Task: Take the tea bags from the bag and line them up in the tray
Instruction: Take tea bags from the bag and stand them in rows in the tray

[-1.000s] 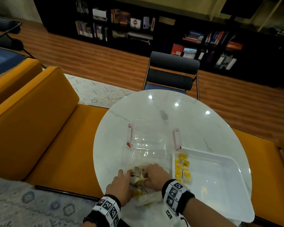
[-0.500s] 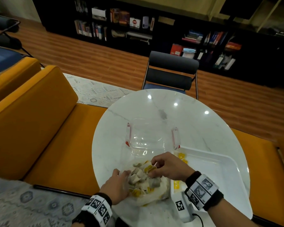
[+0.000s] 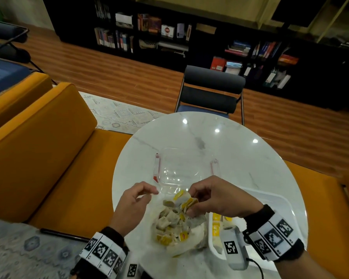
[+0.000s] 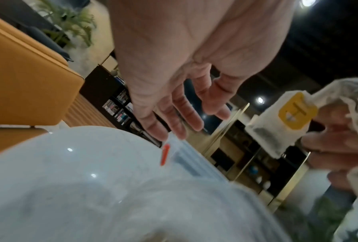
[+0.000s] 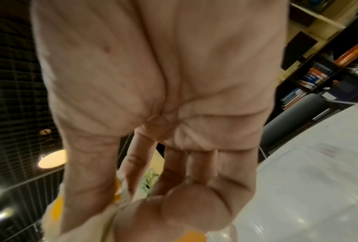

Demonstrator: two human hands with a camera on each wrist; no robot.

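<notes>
Now a clump of white paper tea bags with yellow tags (image 3: 184,200) sits pinched in my right hand (image 3: 220,197), just above the open crinkled plastic bag (image 3: 197,234). My left hand (image 3: 132,202) hovers beside it, fingers loosely spread, holding nothing. Under my right wrist lies the white rectangular plastic tray (image 3: 278,200), yellow tags along its near-left edge.

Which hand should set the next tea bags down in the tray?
Right. The right hand already grips a clump of tea bags above the bag, and the tray lies on its side. The left hand holds no tea bags.
</notes>
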